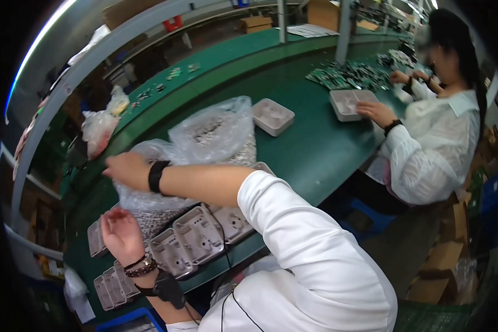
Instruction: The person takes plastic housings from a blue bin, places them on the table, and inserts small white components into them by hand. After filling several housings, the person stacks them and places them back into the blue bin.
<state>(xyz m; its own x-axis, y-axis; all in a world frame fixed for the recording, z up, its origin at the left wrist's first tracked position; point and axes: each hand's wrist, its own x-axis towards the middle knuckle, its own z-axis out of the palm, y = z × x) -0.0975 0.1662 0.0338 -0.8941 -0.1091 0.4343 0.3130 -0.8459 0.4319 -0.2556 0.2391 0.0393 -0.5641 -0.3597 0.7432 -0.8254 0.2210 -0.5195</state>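
Note:
My left hand [123, 237] is held palm up above the trays at the lower left, its fingers loosely curled and apart, with nothing visible in it. Across from it, my right hand [128, 170] reaches over a clear plastic bag [149, 205] full of small pale parts; its fingers are smeared by motion. A second such bag [216, 133] stands open behind my right forearm. Along the near table edge lie several light grey plastic housings, among them an open housing [199, 235] with molded posts inside and another housing [171, 252] beside it.
A grey housing [273, 116] rests on the green table [310, 149]. On the right a co-worker's hand [377, 113] touches another housing [346, 105], near a heap of green circuit boards [348, 74]. A black cable [225, 238] crosses the housings. A blue crate [130, 321] stands below.

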